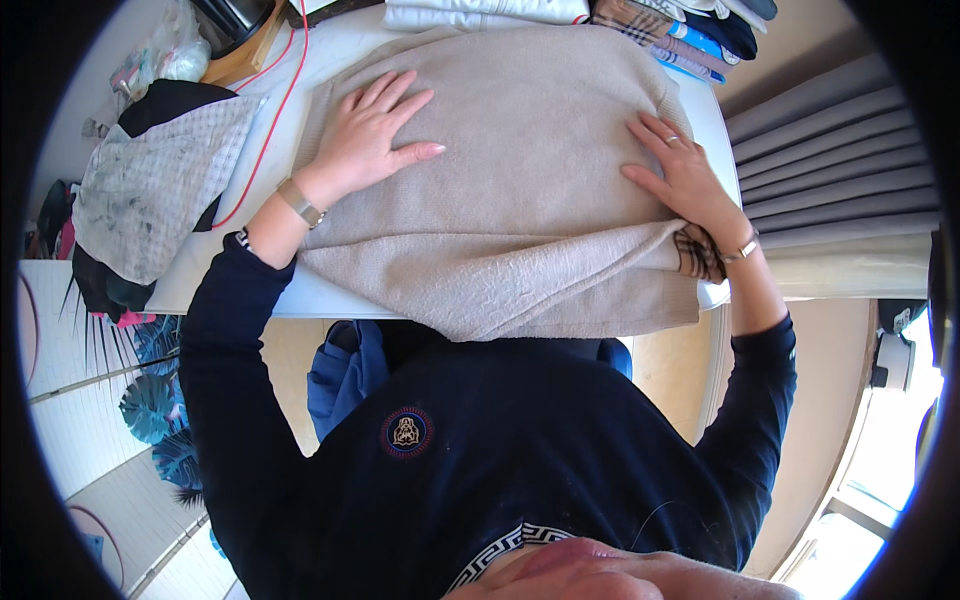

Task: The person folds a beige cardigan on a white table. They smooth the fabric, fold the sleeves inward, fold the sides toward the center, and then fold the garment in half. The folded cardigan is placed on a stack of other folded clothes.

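A beige knitted garment (517, 135) lies spread over the white table before me, its near part folded over and hanging past the front edge. My left hand (379, 135) rests flat on its upper left part, fingers apart, a watch on the wrist. On its right side lies my right hand (679, 169), palm down with fingers spread and a ring on one finger. A piece of plaid fabric (699, 253) shows at the garment's fold, just under my right wrist. Neither hand grips the cloth.
Folded clothes (690, 41) are stacked at the back right, white folded cloth (480, 11) at the back. On the left, a checked grey cloth (161, 180) lies over black fabric beside a red cord (279, 124). A dark kettle (229, 22) stands back left; a grey curtain (832, 150) hangs right.
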The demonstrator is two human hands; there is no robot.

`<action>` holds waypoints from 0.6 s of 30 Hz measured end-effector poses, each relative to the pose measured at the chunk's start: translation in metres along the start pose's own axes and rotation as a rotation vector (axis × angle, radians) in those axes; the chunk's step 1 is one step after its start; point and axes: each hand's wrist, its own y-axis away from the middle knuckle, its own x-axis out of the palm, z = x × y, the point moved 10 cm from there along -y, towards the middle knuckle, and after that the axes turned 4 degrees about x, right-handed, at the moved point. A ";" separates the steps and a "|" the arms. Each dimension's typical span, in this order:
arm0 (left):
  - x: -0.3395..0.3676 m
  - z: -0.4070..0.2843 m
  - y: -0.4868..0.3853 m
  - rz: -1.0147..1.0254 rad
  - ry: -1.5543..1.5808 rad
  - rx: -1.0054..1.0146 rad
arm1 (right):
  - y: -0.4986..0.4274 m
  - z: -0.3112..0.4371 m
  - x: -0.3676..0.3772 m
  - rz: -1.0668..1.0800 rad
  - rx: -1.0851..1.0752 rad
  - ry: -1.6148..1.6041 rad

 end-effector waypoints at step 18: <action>-0.062 -0.036 0.122 0.210 0.806 -0.477 | 0.022 0.124 -0.180 -0.780 -0.808 0.001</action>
